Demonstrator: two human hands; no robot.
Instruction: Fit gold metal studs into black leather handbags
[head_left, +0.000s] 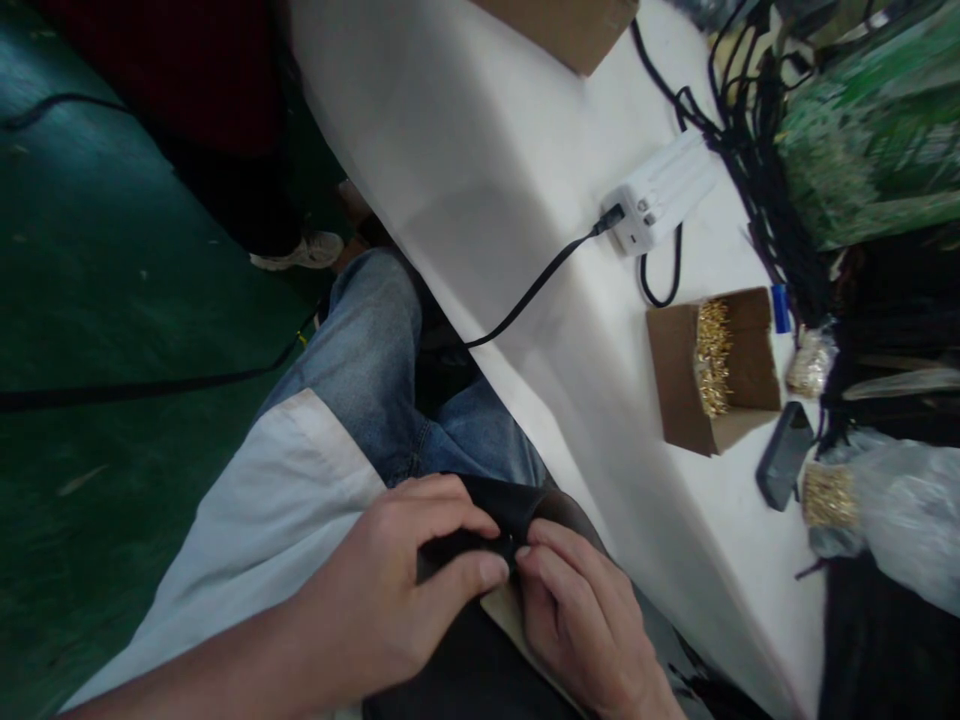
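Note:
A black item [450, 660], apparently of leather or fabric with a light lining, lies across the lap. My left hand [397, 585] grips its upper part, thumb and index finger nearly meeting around a small dark piece. Close beside it, my right hand [577, 620] pinches the edge of the same item with bent fingers. The fingertips of both hands almost touch. What exactly is between them is too small and dark to make out.
On the white table [465, 190] are a white power bank [660, 190] with a black cable, an open cardboard box [675, 385] of small gold pieces, a dark gadget [784, 455] and plastic bags [907, 510]. Another person's shoe [304, 250] is on the green floor.

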